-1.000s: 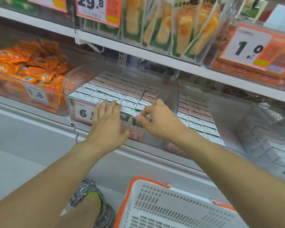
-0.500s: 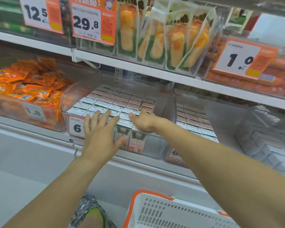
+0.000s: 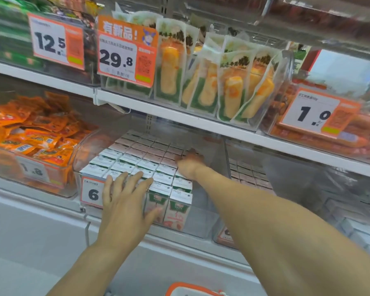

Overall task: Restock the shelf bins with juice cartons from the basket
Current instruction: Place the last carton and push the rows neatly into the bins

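White shop shelving fills the view. The upper shelf (image 3: 201, 122) runs slanting down to the right, its front edge carrying orange-framed price tags (image 3: 126, 54). Below the lower shelf stands a plain white panel (image 3: 30, 231). The light is even and bright.

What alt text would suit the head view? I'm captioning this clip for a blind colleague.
A person's right hand reaches deep into a clear shelf bin packed with juice cartons, while the left hand lies flat against the bin's front. Orange snack packets fill the bin to the left; a basket's rim shows below.
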Demonstrator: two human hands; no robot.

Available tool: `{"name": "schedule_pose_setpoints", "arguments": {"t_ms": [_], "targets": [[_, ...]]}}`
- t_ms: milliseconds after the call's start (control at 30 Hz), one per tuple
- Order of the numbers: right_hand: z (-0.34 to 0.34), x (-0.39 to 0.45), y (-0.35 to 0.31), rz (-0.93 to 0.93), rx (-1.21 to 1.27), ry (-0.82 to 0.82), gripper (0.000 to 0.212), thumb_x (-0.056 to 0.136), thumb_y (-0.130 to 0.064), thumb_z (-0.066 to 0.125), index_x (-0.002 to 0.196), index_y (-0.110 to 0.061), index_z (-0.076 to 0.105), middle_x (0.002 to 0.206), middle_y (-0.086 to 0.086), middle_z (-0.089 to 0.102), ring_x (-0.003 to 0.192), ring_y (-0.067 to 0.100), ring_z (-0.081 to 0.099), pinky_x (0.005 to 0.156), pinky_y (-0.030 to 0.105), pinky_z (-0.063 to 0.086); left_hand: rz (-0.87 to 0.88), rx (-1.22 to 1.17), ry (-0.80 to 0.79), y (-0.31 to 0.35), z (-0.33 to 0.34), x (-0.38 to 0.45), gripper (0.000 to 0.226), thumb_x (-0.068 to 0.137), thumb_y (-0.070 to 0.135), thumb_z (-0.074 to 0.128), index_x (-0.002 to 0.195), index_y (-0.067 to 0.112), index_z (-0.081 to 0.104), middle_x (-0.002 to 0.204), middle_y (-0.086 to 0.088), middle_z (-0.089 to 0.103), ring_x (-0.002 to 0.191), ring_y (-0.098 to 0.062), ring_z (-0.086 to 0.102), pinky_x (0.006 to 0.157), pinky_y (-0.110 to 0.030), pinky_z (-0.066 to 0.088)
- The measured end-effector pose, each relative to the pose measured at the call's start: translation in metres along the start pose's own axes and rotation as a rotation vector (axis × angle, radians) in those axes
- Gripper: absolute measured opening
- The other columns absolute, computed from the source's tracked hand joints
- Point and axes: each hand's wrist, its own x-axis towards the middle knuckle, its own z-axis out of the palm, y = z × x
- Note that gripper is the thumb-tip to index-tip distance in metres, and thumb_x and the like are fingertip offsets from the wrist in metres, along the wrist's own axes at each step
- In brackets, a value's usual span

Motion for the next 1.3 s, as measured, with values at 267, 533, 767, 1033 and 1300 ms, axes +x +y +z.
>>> {"name": "schedule_pose_setpoints", "arguments": {"t_ms": [267,533,767,1033,1300], "targets": [[0.005,0.018,0.001,-0.022,-0.044,0.035,0.075,0.1,-0.049,0.036,0.158,-0.018,-0.001,0.16,0.016,0.026,0.138,0.035,0.04,0.11,0.041,0.041,0.058,-0.057,0.067,-0.006,0.001,-0.003,0.062,0.069,0.053,0.078,0.124,0.03,0.063,0.133,0.006,0.06,0.129,-0.023,0.042,0.118,-0.04,0.003],[-0.002,0.014,0.006,-0.032,0.134,0.009,0.072,0.101,-0.046,0.043,0.158,-0.02,0.007,0.155,0.006,0.038,0.134,0.03,0.048,0.101,0.027,0.043,0.056,-0.047,0.039,-0.004,0.001,-0.002,0.069,0.063,0.057,0.083,0.124,0.032,0.063,0.13,0.008,0.061,0.126,-0.022,0.044,0.118,-0.04,0.003],[-0.018,-0.019,-0.001,-0.126,-0.265,0.017,0.055,0.103,-0.03,0.028,0.156,-0.015,0.019,0.16,0.021,0.015,0.14,0.043,0.029,0.111,0.046,0.037,0.067,0.01,0.022,-0.003,-0.001,-0.005,0.071,0.069,0.055,0.077,0.131,0.027,0.057,0.142,0.001,0.055,0.139,-0.027,0.03,0.118,-0.042,-0.001],[-0.059,-0.162,0.092,-0.77,0.041,0.367,0.024,0.096,-0.014,0.051,0.119,-0.015,0.059,0.121,0.001,0.053,0.116,0.015,0.045,0.101,0.016,0.032,0.215,0.067,-0.022,0.052,-0.014,-0.002,0.087,0.076,0.07,0.049,0.144,0.016,0.045,0.146,0.0,0.051,0.143,-0.025,0.029,0.117,-0.05,0.011],[-0.092,-0.132,0.19,0.07,-0.237,0.075,0.067,0.1,-0.053,0.035,0.155,-0.018,0.018,0.149,0.021,0.035,0.137,0.042,0.035,0.105,0.047,0.039,0.246,-0.219,-0.193,0.142,0.006,-0.003,0.118,0.076,0.073,0.059,0.155,0.022,-0.013,0.162,0.006,0.019,0.149,-0.016,0.019,0.121,-0.033,0.003]]}}
